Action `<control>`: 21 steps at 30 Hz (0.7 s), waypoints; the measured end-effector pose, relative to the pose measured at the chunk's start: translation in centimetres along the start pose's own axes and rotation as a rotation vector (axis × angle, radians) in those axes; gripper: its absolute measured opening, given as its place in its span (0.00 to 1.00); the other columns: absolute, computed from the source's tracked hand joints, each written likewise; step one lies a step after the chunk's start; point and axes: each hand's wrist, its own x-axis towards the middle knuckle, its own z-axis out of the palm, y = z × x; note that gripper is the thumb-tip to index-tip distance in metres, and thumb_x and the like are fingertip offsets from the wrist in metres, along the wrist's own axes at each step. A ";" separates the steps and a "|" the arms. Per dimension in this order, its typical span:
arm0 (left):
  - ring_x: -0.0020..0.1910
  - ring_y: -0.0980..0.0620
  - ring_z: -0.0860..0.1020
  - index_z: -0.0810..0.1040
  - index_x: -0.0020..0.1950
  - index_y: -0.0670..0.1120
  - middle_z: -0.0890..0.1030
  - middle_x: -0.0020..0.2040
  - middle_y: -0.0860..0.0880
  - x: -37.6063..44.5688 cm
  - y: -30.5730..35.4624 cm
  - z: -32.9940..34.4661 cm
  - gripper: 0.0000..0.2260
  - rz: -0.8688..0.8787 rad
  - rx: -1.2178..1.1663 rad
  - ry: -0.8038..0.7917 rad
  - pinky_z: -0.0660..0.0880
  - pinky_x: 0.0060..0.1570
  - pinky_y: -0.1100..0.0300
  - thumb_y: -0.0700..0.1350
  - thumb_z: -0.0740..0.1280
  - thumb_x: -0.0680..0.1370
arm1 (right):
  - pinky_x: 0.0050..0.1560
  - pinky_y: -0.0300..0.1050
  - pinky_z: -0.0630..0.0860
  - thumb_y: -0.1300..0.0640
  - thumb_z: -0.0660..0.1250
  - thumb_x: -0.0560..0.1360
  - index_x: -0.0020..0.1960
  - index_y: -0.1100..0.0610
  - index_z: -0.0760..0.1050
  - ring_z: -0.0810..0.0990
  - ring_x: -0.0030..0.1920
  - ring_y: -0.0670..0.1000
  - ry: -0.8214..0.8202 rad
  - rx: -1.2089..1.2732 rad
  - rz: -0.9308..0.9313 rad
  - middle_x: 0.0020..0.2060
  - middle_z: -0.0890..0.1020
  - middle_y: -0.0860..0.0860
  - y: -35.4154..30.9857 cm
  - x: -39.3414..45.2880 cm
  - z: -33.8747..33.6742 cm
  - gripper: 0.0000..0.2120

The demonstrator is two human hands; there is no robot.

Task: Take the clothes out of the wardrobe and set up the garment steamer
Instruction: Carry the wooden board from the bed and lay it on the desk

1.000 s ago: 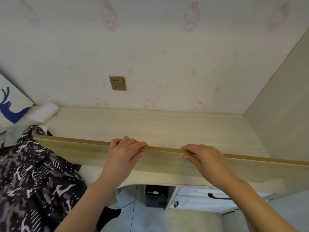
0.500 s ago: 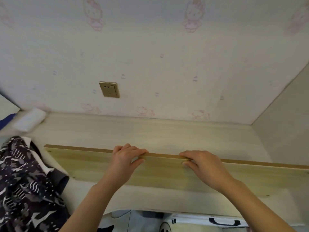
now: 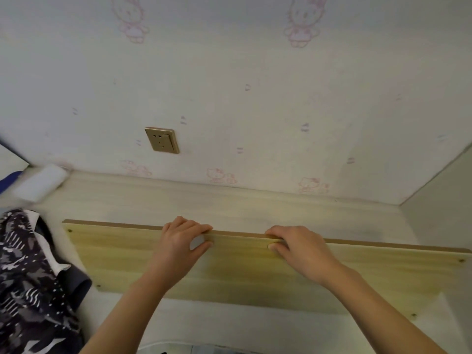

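A long pale wooden board (image 3: pixel 255 272) lies tilted across a light wood desk top (image 3: pixel 229 203), its far edge raised. My left hand (image 3: pixel 182 241) grips that far edge near the middle, fingers curled over it and thumb on the near face. My right hand (image 3: pixel 298 247) grips the same edge a little to the right. A dark patterned garment (image 3: pixel 28 277) with white marks lies heaped at the left, partly on the desk. No garment steamer is in view.
A gold wall socket (image 3: pixel 162 140) sits on the pink-patterned wallpaper above the desk. A white rounded object (image 3: pixel 40 182) lies at the back left corner. A pale side panel (image 3: pixel 444 205) closes the desk on the right.
The board has moved away from me over the desk and lies flatter, showing more of its face. Both hands kept their grip on its far edge. The view tilted upward.
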 end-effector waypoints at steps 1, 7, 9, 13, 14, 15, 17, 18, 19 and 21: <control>0.49 0.54 0.73 0.82 0.55 0.52 0.80 0.46 0.59 -0.1 -0.1 0.4 0.18 -0.010 0.035 0.045 0.66 0.50 0.58 0.59 0.62 0.73 | 0.49 0.44 0.72 0.49 0.60 0.79 0.61 0.43 0.73 0.79 0.54 0.48 -0.007 -0.005 -0.009 0.53 0.82 0.42 0.1 0.4 0.0 0.11; 0.65 0.41 0.71 0.74 0.68 0.43 0.76 0.64 0.45 -1.6 0.2 3.2 0.23 -0.054 0.142 0.229 0.67 0.65 0.43 0.53 0.65 0.76 | 0.48 0.45 0.73 0.50 0.61 0.79 0.59 0.46 0.73 0.78 0.53 0.49 -0.028 -0.008 -0.028 0.52 0.81 0.45 0.5 2.4 0.2 0.10; 0.72 0.41 0.65 0.67 0.74 0.45 0.70 0.71 0.44 -2.5 0.2 3.9 0.27 -0.102 0.185 0.160 0.64 0.68 0.43 0.53 0.64 0.76 | 0.49 0.45 0.74 0.51 0.61 0.79 0.59 0.47 0.74 0.78 0.54 0.49 -0.048 -0.001 -0.023 0.53 0.81 0.45 0.5 3.2 0.3 0.09; 0.77 0.42 0.56 0.58 0.77 0.50 0.59 0.77 0.46 -4.5 -0.8 5.2 0.31 -0.203 0.200 0.008 0.59 0.71 0.44 0.57 0.60 0.76 | 0.51 0.47 0.74 0.53 0.62 0.78 0.57 0.50 0.74 0.77 0.54 0.51 -0.086 -0.019 -0.022 0.53 0.80 0.48 0.9 5.7 0.5 0.08; 0.77 0.42 0.54 0.56 0.78 0.51 0.57 0.78 0.47 -5.1 -1.1 5.7 0.32 -0.212 0.209 -0.046 0.58 0.71 0.44 0.58 0.59 0.76 | 0.51 0.47 0.74 0.53 0.62 0.78 0.56 0.51 0.74 0.77 0.55 0.52 -0.098 -0.034 -0.010 0.53 0.80 0.50 1.0 6.3 0.6 0.08; 0.77 0.42 0.53 0.55 0.78 0.52 0.55 0.79 0.48 -5.6 -1.4 6.2 0.33 -0.227 0.215 -0.098 0.58 0.70 0.43 0.59 0.58 0.75 | 0.51 0.48 0.73 0.53 0.62 0.78 0.57 0.52 0.73 0.76 0.55 0.53 -0.109 -0.044 0.008 0.54 0.79 0.51 1.1 7.0 0.9 0.09; 0.78 0.42 0.49 0.53 0.79 0.53 0.51 0.79 0.50 -6.4 -1.8 7.0 0.34 -0.290 0.211 -0.172 0.57 0.70 0.42 0.60 0.55 0.75 | 0.54 0.49 0.73 0.51 0.65 0.76 0.59 0.53 0.71 0.75 0.57 0.54 -0.141 -0.071 0.042 0.56 0.77 0.52 1.3 8.2 1.6 0.13; 0.78 0.42 0.48 0.52 0.79 0.54 0.50 0.80 0.51 -6.6 -2.0 7.3 0.33 -0.326 0.207 -0.193 0.55 0.70 0.42 0.62 0.53 0.75 | 0.56 0.51 0.72 0.48 0.67 0.74 0.60 0.53 0.69 0.74 0.58 0.55 -0.162 -0.099 0.053 0.57 0.76 0.52 1.3 8.7 2.1 0.18; 0.78 0.42 0.47 0.51 0.79 0.54 0.49 0.80 0.50 -6.6 -2.2 7.6 0.33 -0.353 0.207 -0.209 0.54 0.71 0.42 0.63 0.51 0.76 | 0.58 0.52 0.71 0.45 0.68 0.73 0.62 0.53 0.68 0.73 0.58 0.55 -0.181 -0.135 0.065 0.58 0.75 0.52 1.3 9.3 2.6 0.23; 0.78 0.42 0.46 0.51 0.79 0.54 0.49 0.80 0.50 -6.3 -2.9 8.2 0.31 -0.372 0.220 -0.234 0.52 0.72 0.43 0.64 0.47 0.78 | 0.59 0.53 0.70 0.42 0.69 0.70 0.65 0.53 0.65 0.71 0.60 0.55 -0.191 -0.206 0.091 0.60 0.72 0.52 1.3 10.3 3.6 0.29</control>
